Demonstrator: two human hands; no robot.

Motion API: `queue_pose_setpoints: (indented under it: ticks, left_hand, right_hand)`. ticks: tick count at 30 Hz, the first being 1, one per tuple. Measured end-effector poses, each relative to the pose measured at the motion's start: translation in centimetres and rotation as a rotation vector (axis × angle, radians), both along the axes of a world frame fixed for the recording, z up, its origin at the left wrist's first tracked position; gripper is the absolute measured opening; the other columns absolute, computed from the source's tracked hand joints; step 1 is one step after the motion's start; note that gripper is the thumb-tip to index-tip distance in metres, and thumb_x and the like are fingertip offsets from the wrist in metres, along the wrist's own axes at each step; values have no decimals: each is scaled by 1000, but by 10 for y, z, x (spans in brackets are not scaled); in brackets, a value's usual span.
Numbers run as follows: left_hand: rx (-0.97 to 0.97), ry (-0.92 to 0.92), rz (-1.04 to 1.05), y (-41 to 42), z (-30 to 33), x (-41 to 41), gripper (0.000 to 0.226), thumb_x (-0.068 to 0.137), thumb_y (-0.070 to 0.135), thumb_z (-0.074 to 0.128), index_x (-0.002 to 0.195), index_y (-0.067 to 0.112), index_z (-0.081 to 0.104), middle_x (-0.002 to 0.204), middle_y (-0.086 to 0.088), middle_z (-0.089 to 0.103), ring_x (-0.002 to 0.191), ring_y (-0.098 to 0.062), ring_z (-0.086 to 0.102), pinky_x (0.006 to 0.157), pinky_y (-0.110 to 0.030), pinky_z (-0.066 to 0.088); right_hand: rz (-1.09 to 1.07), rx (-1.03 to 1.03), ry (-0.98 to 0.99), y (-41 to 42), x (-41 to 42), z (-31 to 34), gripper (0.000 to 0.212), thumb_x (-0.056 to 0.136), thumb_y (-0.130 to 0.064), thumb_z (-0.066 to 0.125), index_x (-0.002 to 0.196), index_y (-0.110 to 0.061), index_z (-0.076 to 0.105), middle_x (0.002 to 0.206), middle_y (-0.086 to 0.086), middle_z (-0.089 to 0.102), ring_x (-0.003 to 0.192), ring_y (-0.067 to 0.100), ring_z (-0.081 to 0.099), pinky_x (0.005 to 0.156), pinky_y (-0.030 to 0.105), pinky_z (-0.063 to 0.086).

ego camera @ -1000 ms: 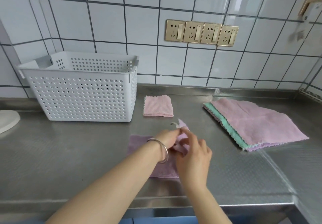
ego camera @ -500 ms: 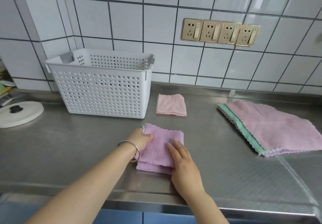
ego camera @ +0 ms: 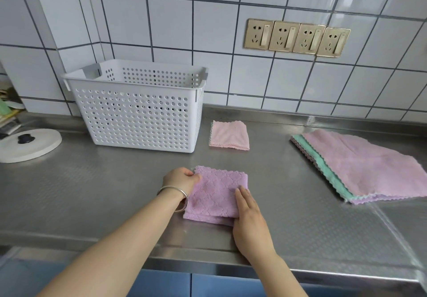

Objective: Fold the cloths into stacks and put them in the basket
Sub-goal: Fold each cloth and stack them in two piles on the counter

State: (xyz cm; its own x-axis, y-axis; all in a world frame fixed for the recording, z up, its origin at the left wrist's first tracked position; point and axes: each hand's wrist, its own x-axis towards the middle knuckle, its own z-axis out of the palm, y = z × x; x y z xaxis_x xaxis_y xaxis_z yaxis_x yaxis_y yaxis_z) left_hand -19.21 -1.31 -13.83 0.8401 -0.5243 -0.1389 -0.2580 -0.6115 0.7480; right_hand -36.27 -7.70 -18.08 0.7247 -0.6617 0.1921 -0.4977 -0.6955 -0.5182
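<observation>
Two hands work on one folded purple cloth (ego camera: 215,192) that lies on the steel surface (ego camera: 92,192), in front of the white basket (ego camera: 138,121) and a little to its right. The left hand (ego camera: 181,178), with a silver bangle (ego camera: 175,196) on its wrist, has its fingers curled onto the cloth's far left corner, thumb over the top edge, gripping it. The right hand (ego camera: 250,220) lies flat with straight fingers pressing down on the cloth's near right part, its fingertips reaching toward the right edge. Layers of the fold show along the cloth's near edge.

Right of the basket, just beside its right wall and close to the tiled wall, a small folded pink cloth (ego camera: 229,135) rests flat on the surface. Farther right of the basket, well apart from it, sits a pile of unfolded cloths (ego camera: 360,167), a pink-purple one on top with a green edge and a purple edge showing below it. The basket stands upright against the wall, and what is seen of its inside through the holes shows no cloth. Left of the basket, a round white lid (ego camera: 27,145) with a dark knob lies on the surface. Above and to the right of the basket, four gold sockets (ego camera: 297,37) are set in a row on the tiles.
</observation>
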Motion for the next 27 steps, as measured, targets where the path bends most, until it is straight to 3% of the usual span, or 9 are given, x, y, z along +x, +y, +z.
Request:
queue_pose_setpoints:
  ticks: [4,6,8,10,12,16,20,24,27]
  left_hand:
    - [-36,-108,1,-6,3,1,24,81,23,62,60,25,52,74,2,62,80,-21,59,70,-19,37]
    - [-67,-171,-14,-9,6,-2,28,80,20,62,56,25,49,59,7,56,70,-18,54,66,-19,35]
    - [-113,-146,-31,-12,8,-5,26,80,18,61,56,24,51,54,9,53,62,-17,49,58,-22,36]
    - [-144,-65,-32,-14,5,-7,24,80,18,60,57,23,53,55,7,53,59,-17,47,53,-22,36]
    - [-146,11,-14,-14,1,-7,25,82,17,58,58,22,51,56,4,52,58,-20,47,53,-25,35]
    - [-203,163,25,-14,-6,-8,26,85,15,58,61,21,51,58,0,50,60,-22,45,65,-27,35]
    - [-320,297,49,-22,-5,-12,23,85,18,63,63,19,53,62,-3,53,59,-21,46,65,-29,37]
    - [-83,-10,23,-17,-8,-12,35,87,17,56,55,19,44,66,-8,53,68,-28,47,65,-25,34]
    - [-67,-86,40,-12,-12,-14,10,88,15,55,79,18,50,93,-9,66,92,-29,59,73,-23,37]
  right_hand:
    - [-12,0,-13,1,-3,0,70,84,7,33,148,-14,18,158,-3,9,145,11,11,113,16,15]
    - [-65,-51,-35,0,-4,1,73,77,10,44,145,-9,28,154,5,24,141,18,26,111,21,26]
    - [-83,-150,-58,0,-4,0,79,55,15,64,131,-3,50,134,15,54,121,27,55,94,28,48]
    - [-93,-213,-20,-3,-6,-5,84,38,17,70,118,-5,59,118,15,65,102,28,67,73,28,56]
    - [-61,-231,-28,0,-8,-2,83,43,20,65,121,-8,59,124,14,62,106,27,65,68,25,56]
    - [-63,-65,-57,0,-12,-1,76,75,17,35,143,-16,36,153,1,29,137,18,35,102,24,37]
    - [-178,95,-182,-6,-13,3,72,74,18,33,139,-12,41,145,5,43,129,21,44,102,18,31]
    - [-121,74,-112,-3,-13,3,79,73,18,30,143,-18,35,153,1,30,137,16,34,106,18,29]
    - [-59,31,-51,-1,-14,2,83,73,16,30,145,-26,30,157,-3,17,141,13,26,108,22,30]
